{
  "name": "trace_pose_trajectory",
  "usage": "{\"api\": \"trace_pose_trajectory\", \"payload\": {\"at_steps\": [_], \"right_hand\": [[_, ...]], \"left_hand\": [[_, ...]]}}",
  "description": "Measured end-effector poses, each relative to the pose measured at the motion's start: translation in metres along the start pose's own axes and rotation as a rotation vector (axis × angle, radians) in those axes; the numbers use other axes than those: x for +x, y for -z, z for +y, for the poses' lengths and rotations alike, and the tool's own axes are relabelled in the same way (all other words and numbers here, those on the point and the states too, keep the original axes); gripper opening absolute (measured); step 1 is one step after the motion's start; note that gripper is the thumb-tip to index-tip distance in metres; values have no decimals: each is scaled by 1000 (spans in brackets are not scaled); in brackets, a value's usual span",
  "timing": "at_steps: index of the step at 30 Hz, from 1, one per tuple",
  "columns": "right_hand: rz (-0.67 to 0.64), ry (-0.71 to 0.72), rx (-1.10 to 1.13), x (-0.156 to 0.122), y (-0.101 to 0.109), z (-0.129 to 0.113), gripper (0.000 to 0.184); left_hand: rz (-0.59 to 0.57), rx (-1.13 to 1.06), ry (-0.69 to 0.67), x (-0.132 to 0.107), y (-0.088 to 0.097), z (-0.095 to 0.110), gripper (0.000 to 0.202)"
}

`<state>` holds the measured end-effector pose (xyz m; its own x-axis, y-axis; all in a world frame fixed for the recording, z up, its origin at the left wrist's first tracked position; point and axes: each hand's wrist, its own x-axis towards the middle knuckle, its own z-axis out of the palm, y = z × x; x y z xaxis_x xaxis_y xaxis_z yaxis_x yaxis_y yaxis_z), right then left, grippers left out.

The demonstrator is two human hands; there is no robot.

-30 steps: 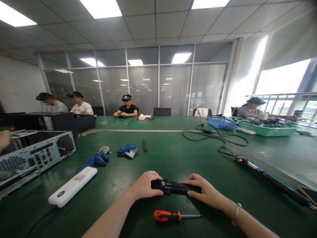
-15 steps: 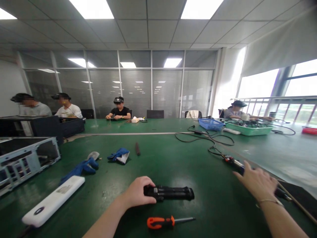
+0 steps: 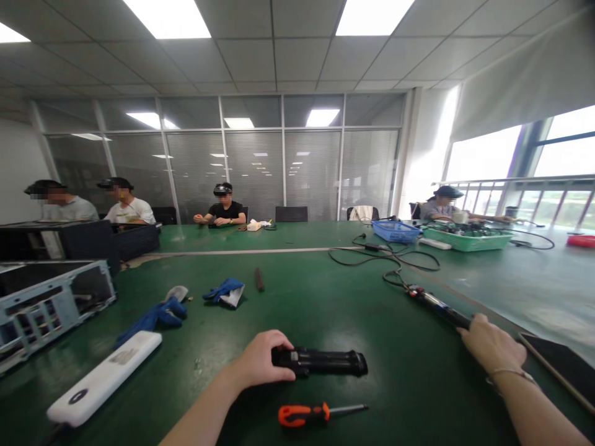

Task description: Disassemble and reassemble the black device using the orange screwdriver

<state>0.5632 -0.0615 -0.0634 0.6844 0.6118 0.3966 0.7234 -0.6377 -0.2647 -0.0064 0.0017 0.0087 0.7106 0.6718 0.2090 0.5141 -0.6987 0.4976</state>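
Observation:
My left hand [image 3: 267,360] is closed around the left end of a black tube-shaped tool [image 3: 332,362] lying crosswise on the green table. Fingers and thumb clasp it from either side. On the right, my right hand [image 3: 493,345] wraps round a long, slim corded tool [image 3: 437,306], black and silver with a red part at its cable end. Its front end is hidden behind the hand. Nearer to me than the black tool lies a screwdriver [image 3: 304,415] with an orange and black handle, its shaft toward the right.
To the left are a white power strip [image 3: 105,378], blue gloves [image 3: 158,313] and a metal computer case [image 3: 60,300]. A dark flat device [image 3: 562,365] lies beside my right wrist. Blue [image 3: 395,231] and green baskets [image 3: 469,240] stand farther back. Several people sit around the table.
My right hand has gone from spread fingers over the corded tool to a closed grip on it. The tool has shifted slightly left. My left hand keeps its hold on the black tool.

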Motion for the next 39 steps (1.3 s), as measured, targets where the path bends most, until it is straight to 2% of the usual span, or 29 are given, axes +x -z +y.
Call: {"api": "trace_pose_trajectory", "payload": {"at_steps": [4,13,18,23,29,35,39], "right_hand": [[-45,133,6,-16,1,-40,29],[-187,590,199,-65,10,-154,37],[-320,797,359,-99,23,-197,40],[-460,917,481,-116,40,-215,40],[-562,944,564,-120,53,-225,36],[-575,935,618,-129,57,-221,34],[-509,958,619,-132,56,-216,39]], "left_hand": [[7,-14,-19,0,-1,1,44],[6,-22,-26,0,0,3,44],[12,-2,-24,0,-1,2,45],[14,47,-37,0,0,3,48],[11,116,-76,-1,4,9,50],[10,138,-89,-2,4,11,51],[10,122,-93,-3,4,11,50]]}}
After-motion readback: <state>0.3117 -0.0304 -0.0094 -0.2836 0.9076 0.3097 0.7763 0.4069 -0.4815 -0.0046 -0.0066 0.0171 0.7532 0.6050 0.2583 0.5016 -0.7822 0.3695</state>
